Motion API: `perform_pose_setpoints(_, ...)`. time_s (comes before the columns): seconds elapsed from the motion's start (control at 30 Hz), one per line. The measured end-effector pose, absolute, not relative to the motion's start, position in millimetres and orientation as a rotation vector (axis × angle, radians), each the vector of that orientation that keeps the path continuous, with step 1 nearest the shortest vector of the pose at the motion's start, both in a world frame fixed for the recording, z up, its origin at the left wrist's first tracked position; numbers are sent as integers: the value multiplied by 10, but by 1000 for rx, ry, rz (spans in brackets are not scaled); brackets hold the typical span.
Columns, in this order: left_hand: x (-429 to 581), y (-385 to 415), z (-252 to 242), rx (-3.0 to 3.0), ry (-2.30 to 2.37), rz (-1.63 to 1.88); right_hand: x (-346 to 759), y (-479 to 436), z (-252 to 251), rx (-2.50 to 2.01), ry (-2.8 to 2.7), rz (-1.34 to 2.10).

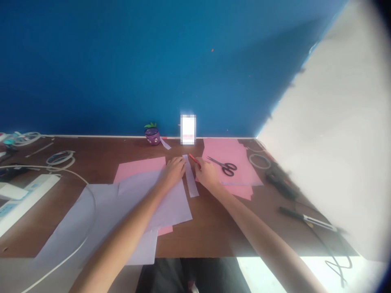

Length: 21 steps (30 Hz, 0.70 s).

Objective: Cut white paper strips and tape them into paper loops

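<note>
A narrow light-purple paper strip (192, 181) lies lengthwise on the brown table between my two hands. My left hand (174, 170) rests palm down just left of the strip, its fingertips at the strip's upper left edge. In my right hand (207, 174) is a slim red pen (194, 158), its tip pointing up and left, close to the top of the strip. Under my left forearm are large light-purple sheets (100, 211), partly covering a pink sheet (137, 169). Black-handled scissors (227, 167) lie on a stack of pink sheets (244, 156), right of my right hand.
At the back stand a purple pot (152, 137) with green leaves and a bright, blurred-out rectangle (188, 129). A white power strip (29, 199) and cables lie left. To the right are a tape roll (260, 161), a black tool (281, 183) and a long black-and-white tool (317, 221).
</note>
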State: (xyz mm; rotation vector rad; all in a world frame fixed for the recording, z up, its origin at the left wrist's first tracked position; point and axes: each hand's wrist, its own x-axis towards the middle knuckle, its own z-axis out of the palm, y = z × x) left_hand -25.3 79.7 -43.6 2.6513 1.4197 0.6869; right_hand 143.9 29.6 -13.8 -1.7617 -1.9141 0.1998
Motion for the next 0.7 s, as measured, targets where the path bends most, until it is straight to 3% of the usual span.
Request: perform_pose_setpoints(0.7, -292, 921, -469, 2678, 1352, 629, 1253, 464, -76, -1787, -2074, 58)
